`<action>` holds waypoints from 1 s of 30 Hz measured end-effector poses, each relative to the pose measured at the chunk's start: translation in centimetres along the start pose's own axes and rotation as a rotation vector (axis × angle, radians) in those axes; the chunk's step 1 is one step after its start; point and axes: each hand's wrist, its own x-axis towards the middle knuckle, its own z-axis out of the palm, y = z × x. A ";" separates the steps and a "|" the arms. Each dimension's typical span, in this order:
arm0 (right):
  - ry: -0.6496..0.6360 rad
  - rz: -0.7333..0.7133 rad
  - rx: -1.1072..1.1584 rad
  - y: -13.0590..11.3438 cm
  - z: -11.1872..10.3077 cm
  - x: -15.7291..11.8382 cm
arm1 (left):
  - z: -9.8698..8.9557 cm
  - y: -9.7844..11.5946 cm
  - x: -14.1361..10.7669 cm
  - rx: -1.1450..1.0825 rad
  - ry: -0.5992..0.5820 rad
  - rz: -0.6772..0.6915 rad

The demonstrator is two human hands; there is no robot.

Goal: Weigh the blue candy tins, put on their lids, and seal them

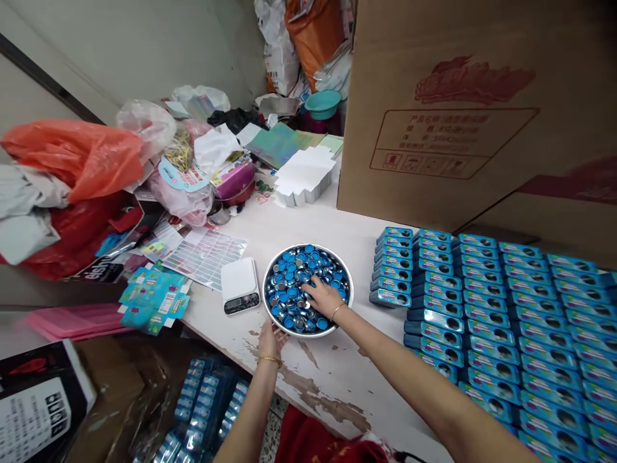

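In the head view, the small round blue-and-silver caps (292, 292) lie directly under the fingertips of our right hand (324, 298), inside the round silver metal bowl (308, 335) on the white bench (260, 225); we cannot tell whether that grip pinches any. Our left hand (272, 341), farther from the caps, is at the bowl's near-left rim, its hold unclear to us.

2 bare arms reach forward from the lower edge of the view. The bare right forearm (400, 366) slants in from the lower right, stretched farther than the left, with a slim metallic bangle (337, 312) at its wrist. The bare right hand (324, 298) is palm down, thumb and fingers pointing forward and left, slightly apart; what the fingertips grip cannot be told. The bare left forearm (255, 399) rises steeply, a thin gold-coloured bangle (270, 360) around its wrist. The bare left hand (270, 341) sits lower and nearer the body, its fingers partly hidden.
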 end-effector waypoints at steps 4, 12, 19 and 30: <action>0.211 0.042 0.523 0.2 -0.1 -0.2 | 0.9 -3.3 -3.4 0.019 0.035 -0.071; 0.242 0.591 1.783 -0.9 -1.2 0.7 | 5.6 -5.6 -6.9 0.000 -0.123 -0.135; 0.146 0.636 2.092 -1.2 -1.2 -0.6 | 6.2 -5.9 -7.5 -0.029 -0.054 -0.063; 0.017 0.573 2.209 -1.7 -1.2 -7.2 | 1.4 -4.7 -13.4 0.598 -0.486 -0.017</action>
